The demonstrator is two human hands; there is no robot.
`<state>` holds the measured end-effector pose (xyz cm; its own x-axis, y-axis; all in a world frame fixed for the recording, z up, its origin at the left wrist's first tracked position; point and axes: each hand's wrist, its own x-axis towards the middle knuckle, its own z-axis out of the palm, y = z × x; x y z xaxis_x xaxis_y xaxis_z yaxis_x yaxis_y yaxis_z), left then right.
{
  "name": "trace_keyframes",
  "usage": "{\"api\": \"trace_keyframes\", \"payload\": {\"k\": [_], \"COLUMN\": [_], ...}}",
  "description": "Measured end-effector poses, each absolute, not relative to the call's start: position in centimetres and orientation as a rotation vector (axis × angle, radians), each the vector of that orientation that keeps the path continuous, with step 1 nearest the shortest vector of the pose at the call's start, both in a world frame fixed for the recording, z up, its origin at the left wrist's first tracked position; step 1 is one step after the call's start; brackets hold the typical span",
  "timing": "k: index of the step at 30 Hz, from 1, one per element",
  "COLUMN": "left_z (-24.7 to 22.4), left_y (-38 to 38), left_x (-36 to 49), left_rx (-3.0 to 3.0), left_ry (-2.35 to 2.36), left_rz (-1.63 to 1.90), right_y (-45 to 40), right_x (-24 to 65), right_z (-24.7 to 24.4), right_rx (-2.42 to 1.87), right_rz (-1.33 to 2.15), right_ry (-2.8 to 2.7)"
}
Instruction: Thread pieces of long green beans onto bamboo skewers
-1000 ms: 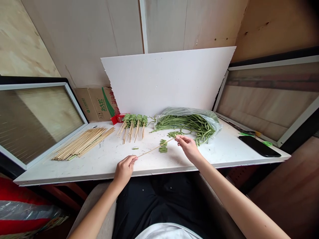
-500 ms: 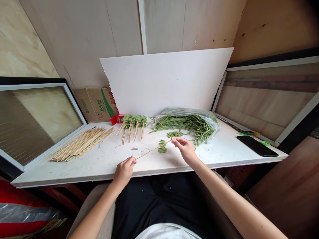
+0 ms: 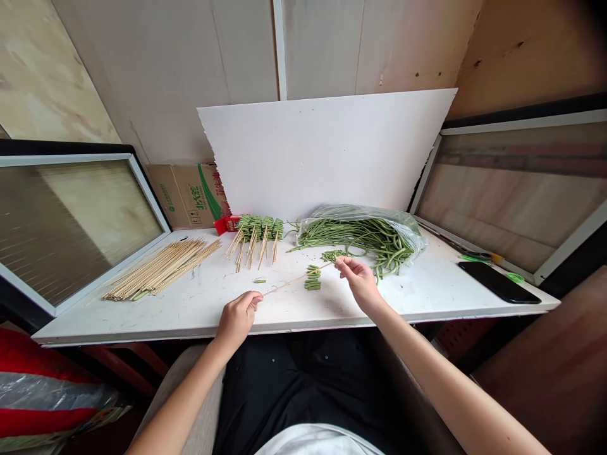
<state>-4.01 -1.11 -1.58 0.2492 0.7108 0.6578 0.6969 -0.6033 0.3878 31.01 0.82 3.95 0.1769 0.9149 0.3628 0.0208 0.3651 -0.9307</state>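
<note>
White-topped table (image 3: 190,313) spans the view, with a ragged-edged white panel (image 3: 322,151) upright at its back. Long green beans (image 3: 351,234) spill from a clear plastic bag (image 3: 413,230) before the panel; a printed cardboard box (image 3: 187,197) stands to the left. Loose bamboo skewers (image 3: 161,268) lie fanned at left, a black smartphone (image 3: 497,282) at right. Left hand (image 3: 237,316) and right hand (image 3: 358,278) each pinch one end of a single bamboo skewer (image 3: 294,281), slanting above the table between them; whether the right fingertips also hold a bean piece, I cannot tell. Bean-threaded skewers (image 3: 259,229) sit near the red packet (image 3: 227,224). Short bean pieces (image 3: 313,281) are stacked near the right hand, and one lone piece (image 3: 259,280) lies apart.
</note>
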Motion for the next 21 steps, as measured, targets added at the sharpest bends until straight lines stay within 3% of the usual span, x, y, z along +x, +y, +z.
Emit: {"api": "trace_keyframes", "payload": {"k": [12,21], "left_z": [-1.8,-1.4], "left_y": [-1.2,-1.5], "left_x": [-4.2,-3.4], "left_rx": [2.524,2.357], "left_ry": [1.425,1.417], "left_rz": [1.102,1.368], "right_y": [-0.7,0.9], "right_x": [29.8,30.8], "right_z": [5.4,4.0], "right_rx": [-0.96,-0.995], "right_rz": [0.853,0.839], "right_ry": [-1.276,-1.127]}}
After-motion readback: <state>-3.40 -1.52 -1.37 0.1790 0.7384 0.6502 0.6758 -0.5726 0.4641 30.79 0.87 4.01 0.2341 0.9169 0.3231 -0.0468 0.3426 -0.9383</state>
